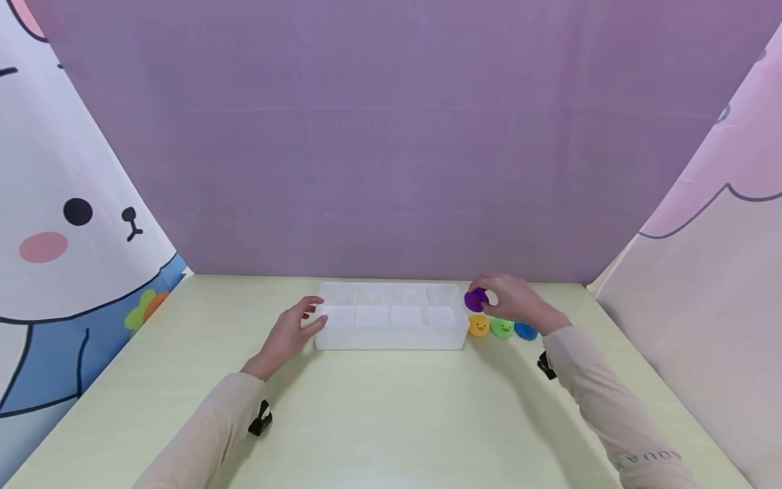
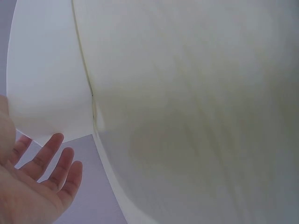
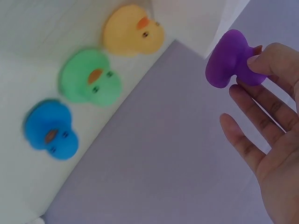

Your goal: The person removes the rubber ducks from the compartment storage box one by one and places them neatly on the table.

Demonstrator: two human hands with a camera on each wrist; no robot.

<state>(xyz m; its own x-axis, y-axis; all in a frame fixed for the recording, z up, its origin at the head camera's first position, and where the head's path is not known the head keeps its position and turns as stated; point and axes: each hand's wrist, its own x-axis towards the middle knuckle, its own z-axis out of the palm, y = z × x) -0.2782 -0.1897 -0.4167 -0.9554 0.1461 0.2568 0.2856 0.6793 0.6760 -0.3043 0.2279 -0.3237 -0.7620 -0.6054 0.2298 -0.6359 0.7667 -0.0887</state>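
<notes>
My right hand [image 1: 515, 299] pinches a purple rubber duck [image 3: 229, 60] by its head between thumb and fingers, raised close to the right end of a white divided box [image 1: 391, 338]. Below that hand, a yellow duck [image 1: 479, 325], a green duck [image 1: 502, 328] and a blue duck [image 1: 526, 331] sit in a row, seen larger in the right wrist view. At the box's left end, my left hand [image 1: 286, 337] has its fingertips right at the rim, fingers spread and loosely bent. Several compartments of the box show in the head view.
The pale table [image 1: 391, 414] meets a purple cloth backdrop [image 1: 391, 149] just behind the box. A printed cloth [image 1: 79, 272] hangs on the left side and a pink and cream one [image 1: 715, 272] on the right.
</notes>
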